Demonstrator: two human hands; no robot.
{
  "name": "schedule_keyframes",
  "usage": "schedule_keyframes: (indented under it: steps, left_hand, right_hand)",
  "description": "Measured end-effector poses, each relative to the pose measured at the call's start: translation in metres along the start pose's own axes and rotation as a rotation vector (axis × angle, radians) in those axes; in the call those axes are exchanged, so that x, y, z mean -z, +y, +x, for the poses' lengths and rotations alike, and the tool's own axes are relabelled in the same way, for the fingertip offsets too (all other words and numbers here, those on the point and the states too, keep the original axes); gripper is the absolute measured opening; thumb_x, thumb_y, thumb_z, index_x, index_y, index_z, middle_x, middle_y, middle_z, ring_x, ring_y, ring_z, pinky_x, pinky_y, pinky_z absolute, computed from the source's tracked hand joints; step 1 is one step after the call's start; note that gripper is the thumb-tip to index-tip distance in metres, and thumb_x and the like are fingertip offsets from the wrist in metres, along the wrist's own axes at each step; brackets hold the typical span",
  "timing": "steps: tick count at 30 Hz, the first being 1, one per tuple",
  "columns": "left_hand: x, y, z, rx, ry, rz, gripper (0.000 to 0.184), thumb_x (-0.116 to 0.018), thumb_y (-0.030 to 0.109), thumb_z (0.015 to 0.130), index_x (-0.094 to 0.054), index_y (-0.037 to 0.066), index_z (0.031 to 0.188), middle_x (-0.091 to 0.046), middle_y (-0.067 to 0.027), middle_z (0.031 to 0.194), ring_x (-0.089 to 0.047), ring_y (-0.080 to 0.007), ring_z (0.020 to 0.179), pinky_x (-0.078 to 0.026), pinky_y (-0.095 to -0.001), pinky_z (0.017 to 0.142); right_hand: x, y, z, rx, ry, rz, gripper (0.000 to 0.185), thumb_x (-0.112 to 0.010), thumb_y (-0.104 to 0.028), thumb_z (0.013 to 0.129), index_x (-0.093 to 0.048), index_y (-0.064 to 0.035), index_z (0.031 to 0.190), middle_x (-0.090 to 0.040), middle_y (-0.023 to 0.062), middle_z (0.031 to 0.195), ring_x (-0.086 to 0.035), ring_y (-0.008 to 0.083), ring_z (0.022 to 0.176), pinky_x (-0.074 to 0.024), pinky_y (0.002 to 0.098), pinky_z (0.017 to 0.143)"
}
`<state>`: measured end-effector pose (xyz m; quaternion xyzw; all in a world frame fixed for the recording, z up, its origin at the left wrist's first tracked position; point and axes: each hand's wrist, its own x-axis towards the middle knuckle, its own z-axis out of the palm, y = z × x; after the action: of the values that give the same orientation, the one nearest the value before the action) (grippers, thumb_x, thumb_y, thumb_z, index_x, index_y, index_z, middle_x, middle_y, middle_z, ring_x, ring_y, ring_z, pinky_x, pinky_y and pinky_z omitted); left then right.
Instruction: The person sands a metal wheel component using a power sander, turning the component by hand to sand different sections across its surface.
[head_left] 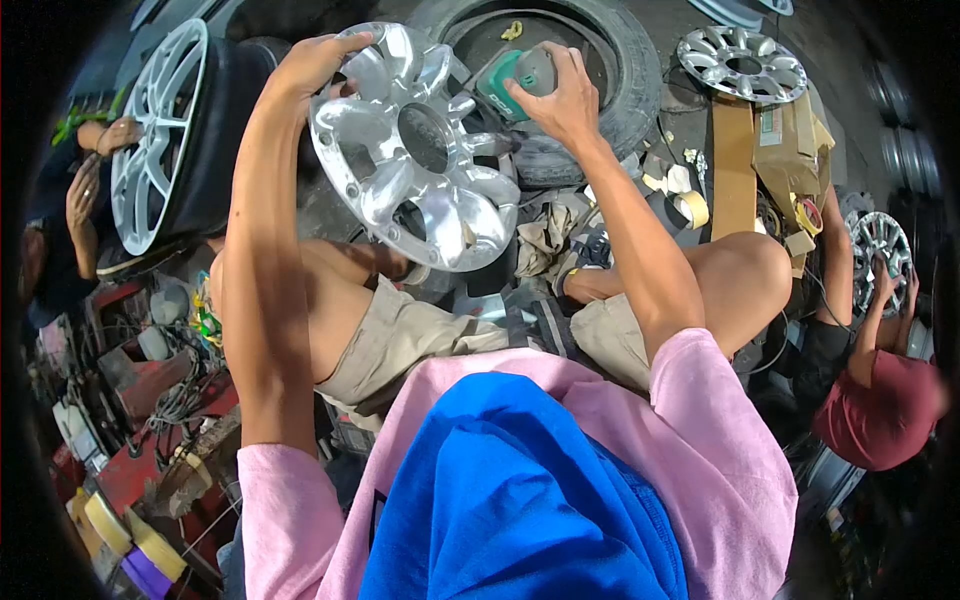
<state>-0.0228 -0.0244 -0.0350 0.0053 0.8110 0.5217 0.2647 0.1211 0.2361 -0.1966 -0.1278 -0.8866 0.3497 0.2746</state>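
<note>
My left hand (318, 68) grips the upper left rim of a shiny silver wheel face (440, 195), fingers curled over its edge. The wheel face is tilted up in front of my knees, with a round centre hole and several broad spokes. In my right hand (565, 98) is a green, palm-sized power tool (497, 88) with a grey rounded top and DCA lettering. The tool is above a tyre (630, 110) on the floor, to the right of the wheel face and apart from it. Its underside is hidden.
Another silver wheel face (742, 64) lies beside a cardboard box (790, 140) at upper right. A tape roll (692, 209) and rags (545, 240) lie near my right leg. Co-workers handle wheels (160, 140) at far left and far right. Cables and red equipment (120, 360) fill the lower left.
</note>
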Motion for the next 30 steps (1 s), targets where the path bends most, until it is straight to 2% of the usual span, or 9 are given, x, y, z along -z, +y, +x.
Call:
schedule_keyframes:
  steps: [3,6,11,13,14,24,26,29,30]
  left_hand:
    - [0.006,-0.002,0.012,0.051,0.034,0.05,0.029,-0.074,0.029,0.094,-0.073,0.001,0.1,-0.067,-0.0015,0.077,-0.055,-0.006,0.057,-0.046,-0.0181,0.049]
    - [0.008,-0.002,0.028,0.078,-0.007,0.072,0.031,-0.074,0.032,0.094,-0.073,0.002,0.1,-0.066,-0.0008,0.075,-0.052,-0.0052,0.052,-0.04,-0.0179,0.04]
    - [0.02,-0.003,0.056,0.107,-0.069,0.099,0.034,-0.075,0.035,0.094,-0.073,0.004,0.106,-0.064,0.0017,0.076,-0.051,-0.0035,0.054,-0.039,-0.0168,0.044]
    - [0.009,0.008,0.051,0.082,-0.019,0.105,0.018,-0.073,0.019,0.093,-0.079,0.004,0.1,-0.072,-0.0046,0.084,-0.063,-0.0151,0.066,-0.048,-0.034,0.054]
    - [0.005,0.014,0.046,0.092,-0.001,0.108,0.018,-0.073,0.018,0.093,-0.078,0.002,0.1,-0.072,-0.0062,0.085,-0.063,-0.0163,0.066,-0.048,-0.0318,0.054]
    - [0.011,0.003,0.056,0.129,-0.098,-0.046,0.017,-0.069,0.014,0.095,-0.078,0.001,0.102,-0.072,-0.0065,0.084,-0.061,-0.015,0.062,-0.046,-0.0306,0.051]
    - [0.008,0.008,0.044,0.069,-0.071,-0.023,0.018,-0.07,0.015,0.095,-0.078,0.002,0.103,-0.072,-0.0056,0.086,-0.062,-0.0148,0.065,-0.047,-0.0304,0.053]
    - [0.012,0.005,0.045,0.075,-0.077,0.031,0.018,-0.069,0.017,0.096,-0.078,0.004,0.105,-0.072,-0.0041,0.087,-0.061,-0.0135,0.069,-0.047,-0.0309,0.055]
    - [0.01,0.006,0.039,0.042,-0.071,0.086,0.034,-0.071,0.034,0.095,-0.078,0.003,0.105,-0.075,-0.008,0.09,-0.067,-0.0183,0.074,-0.053,-0.0348,0.062]
  right_hand:
    - [0.002,-0.006,0.0,0.074,-0.079,-0.006,0.062,-0.084,-0.043,0.075,-0.061,-0.0108,0.124,-0.062,0.0108,0.116,-0.067,0.0347,0.101,-0.0554,0.0463,0.084]
    - [0.004,-0.005,0.005,0.19,-0.15,0.021,0.061,-0.084,-0.041,0.075,-0.062,-0.0132,0.124,-0.062,0.0093,0.115,-0.068,0.0345,0.098,-0.0564,0.0457,0.081]
    - [0.01,-0.018,0.01,0.35,-0.251,-0.073,0.061,-0.085,-0.038,0.074,-0.062,-0.0168,0.127,-0.061,0.0067,0.112,-0.069,0.0328,0.093,-0.0571,0.0445,0.078]
    - [0.01,-0.009,0.009,0.404,-0.205,-0.122,0.069,-0.089,-0.041,0.067,-0.061,-0.0246,0.128,-0.058,0.0059,0.111,-0.07,0.0343,0.089,-0.0583,0.0459,0.072]
    - [0.009,-0.002,0.008,0.426,-0.201,-0.142,0.071,-0.09,-0.04,0.065,-0.061,-0.0249,0.128,-0.058,0.0053,0.111,-0.07,0.0331,0.09,-0.0584,0.0453,0.072]
    - [-0.001,0.004,-0.023,0.252,-0.033,-0.044,0.06,-0.087,-0.037,0.07,-0.062,-0.017,0.122,-0.059,0.0075,0.107,-0.068,0.033,0.086,-0.0578,0.0445,0.072]
    - [0.002,0.002,-0.02,0.2,-0.027,-0.036,0.057,-0.087,-0.035,0.073,-0.063,-0.0116,0.118,-0.06,0.0084,0.106,-0.068,0.0292,0.089,-0.0574,0.0416,0.072]
    - [0.001,-0.004,-0.013,0.175,-0.024,0.016,0.058,-0.087,-0.036,0.073,-0.063,-0.0108,0.12,-0.06,0.0097,0.107,-0.068,0.0307,0.093,-0.057,0.0421,0.076]
    - [-0.001,-0.005,-0.01,0.171,-0.021,0.016,0.058,-0.087,-0.036,0.073,-0.063,-0.0108,0.12,-0.06,0.0097,0.107,-0.068,0.0307,0.093,-0.057,0.0421,0.076]
